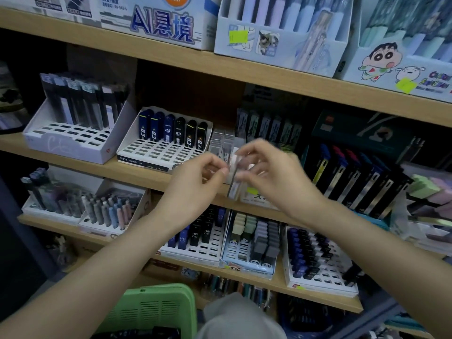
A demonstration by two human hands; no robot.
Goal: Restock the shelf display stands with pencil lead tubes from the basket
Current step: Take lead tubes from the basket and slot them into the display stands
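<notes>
Both hands meet in front of the middle shelf. My right hand [266,167] pinches a clear pencil lead tube [235,184] that hangs roughly upright, blurred. My left hand [198,174] touches the tube's upper end with thumb and fingertips. Just behind them stand a few clear lead tubes [223,141] on the shelf. To the left is a white display stand [156,152] with a back row of dark blue and black tubes and many vacant slots. The green basket [156,311] sits at the bottom, below my left forearm, dark tubes showing inside.
Another white stand [71,138] with tall dark tubes is at the far left of the middle shelf. Black pen boxes [362,182] crowd the right. The lower shelf holds stands of HB lead cases [203,241], erasers [256,243] and more leads [315,258].
</notes>
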